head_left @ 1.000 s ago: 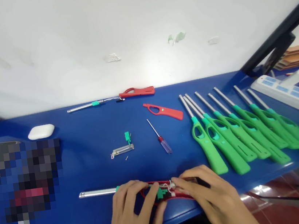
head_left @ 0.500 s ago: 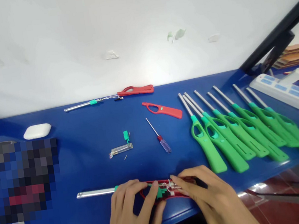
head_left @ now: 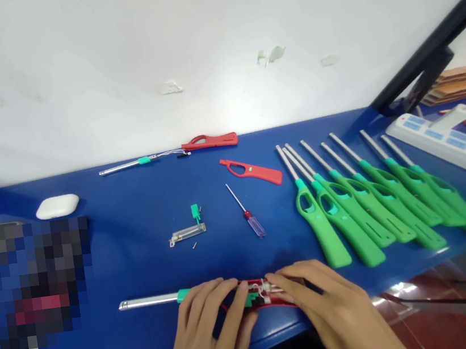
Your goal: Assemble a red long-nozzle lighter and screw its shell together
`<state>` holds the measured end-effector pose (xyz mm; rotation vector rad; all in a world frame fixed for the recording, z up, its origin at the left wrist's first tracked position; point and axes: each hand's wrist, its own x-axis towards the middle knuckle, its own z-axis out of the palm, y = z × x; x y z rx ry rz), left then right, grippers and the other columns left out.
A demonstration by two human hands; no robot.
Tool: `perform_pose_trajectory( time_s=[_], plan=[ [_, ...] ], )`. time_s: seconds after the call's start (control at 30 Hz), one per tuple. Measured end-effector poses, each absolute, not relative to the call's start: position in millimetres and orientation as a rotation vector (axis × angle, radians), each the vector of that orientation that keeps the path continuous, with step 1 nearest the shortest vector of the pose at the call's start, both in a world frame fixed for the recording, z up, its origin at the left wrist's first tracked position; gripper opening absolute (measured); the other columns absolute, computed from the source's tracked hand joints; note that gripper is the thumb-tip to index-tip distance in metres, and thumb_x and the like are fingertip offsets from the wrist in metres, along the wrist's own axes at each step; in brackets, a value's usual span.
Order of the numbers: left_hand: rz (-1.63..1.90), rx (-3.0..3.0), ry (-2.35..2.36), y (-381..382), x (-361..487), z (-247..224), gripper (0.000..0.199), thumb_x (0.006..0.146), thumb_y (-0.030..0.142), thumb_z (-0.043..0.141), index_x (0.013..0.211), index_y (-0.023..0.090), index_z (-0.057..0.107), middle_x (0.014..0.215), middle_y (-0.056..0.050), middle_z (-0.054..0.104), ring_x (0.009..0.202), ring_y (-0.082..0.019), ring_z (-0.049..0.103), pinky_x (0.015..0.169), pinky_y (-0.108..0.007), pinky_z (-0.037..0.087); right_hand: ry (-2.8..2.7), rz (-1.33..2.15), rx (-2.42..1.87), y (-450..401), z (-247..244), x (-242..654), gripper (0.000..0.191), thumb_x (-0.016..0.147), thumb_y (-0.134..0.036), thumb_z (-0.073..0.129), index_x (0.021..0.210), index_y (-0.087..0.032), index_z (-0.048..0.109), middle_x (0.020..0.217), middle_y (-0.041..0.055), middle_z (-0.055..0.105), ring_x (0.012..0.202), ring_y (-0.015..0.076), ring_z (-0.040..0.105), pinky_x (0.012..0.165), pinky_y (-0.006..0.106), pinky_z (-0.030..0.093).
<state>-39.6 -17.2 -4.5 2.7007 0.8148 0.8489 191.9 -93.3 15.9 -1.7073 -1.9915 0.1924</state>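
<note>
Near the table's front edge lies an opened red gas lighter (head_left: 271,305), its metal tube (head_left: 149,301) pointing left. Inside its shell show a green trigger (head_left: 251,298), white wires and a black part. My left hand (head_left: 212,329) grips the shell around the trigger, fingers over the far side and thumb at the near side. My right hand (head_left: 331,304) holds the handle end, fingertips on the inner parts beside the wires; its palm hides the end. Beyond them lie a clear fuel tank (head_left: 188,233), a green trigger piece (head_left: 195,210), a small screw (head_left: 195,245) and a screwdriver (head_left: 246,213).
Several green lighters (head_left: 357,204) lie in a row at the right, near a white power strip (head_left: 447,140). A red shell half (head_left: 253,170) and another red lighter in parts (head_left: 211,141) lie toward the wall. A white earbud case (head_left: 57,206) sits left, behind a pixelated object (head_left: 41,280).
The view shifts very slightly. Both hands stay on the red lighter with only small finger movements; the other things lie where they were.
</note>
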Motion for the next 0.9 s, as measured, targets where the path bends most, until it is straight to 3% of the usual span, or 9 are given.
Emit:
perform_pose_trajectory(
  time_s=[0.2, 0.37, 0.57, 0.9],
  plan=[
    [0.852, 2.699, 0.811, -17, -40, -6, 0.034, 0.106, 0.007, 0.061, 0.139, 0.012, 0.067, 0.132, -0.012, 0.067, 0.127, -0.025, 0.06, 0.112, -0.043, 0.046, -2.048, 0.139, -1.688, -98, 18, 198, 0.046, 0.101, -0.004, 0.045, 0.133, -0.023, 0.073, 0.116, 0.0082, 0.079, 0.096, 0.0198, 0.079, 0.079, 0.029, 0.068],
    [0.858, 2.707, 0.825, -17, -40, -6, 0.033, 0.106, 0.009, 0.061, 0.138, 0.014, 0.068, 0.131, -0.011, 0.07, 0.126, -0.026, 0.062, 0.11, -0.043, 0.051, -2.037, 0.206, -1.707, -100, 23, 199, 0.049, 0.101, -0.004, 0.046, 0.137, -0.026, 0.071, 0.122, 0.0069, 0.077, 0.102, 0.0169, 0.079, 0.087, 0.024, 0.066],
    [0.859, 2.696, 0.837, -18, -40, -7, 0.034, 0.106, 0.009, 0.061, 0.139, 0.014, 0.067, 0.13, -0.011, 0.069, 0.125, -0.025, 0.062, 0.11, -0.042, 0.051, -1.99, 0.223, -1.734, -102, 16, 199, 0.052, 0.1, -0.002, 0.046, 0.138, -0.028, 0.07, 0.124, 0.0061, 0.075, 0.108, 0.0176, 0.077, 0.092, 0.026, 0.065],
    [0.863, 2.672, 0.83, -18, -40, -6, 0.034, 0.106, 0.007, 0.062, 0.139, 0.013, 0.067, 0.131, -0.012, 0.068, 0.127, -0.025, 0.06, 0.112, -0.042, 0.048, -1.947, 0.221, -1.683, -100, 17, 201, 0.044, 0.106, -0.006, 0.046, 0.137, -0.027, 0.069, 0.121, 0.0061, 0.074, 0.105, 0.0155, 0.075, 0.09, 0.024, 0.064]
  ],
)
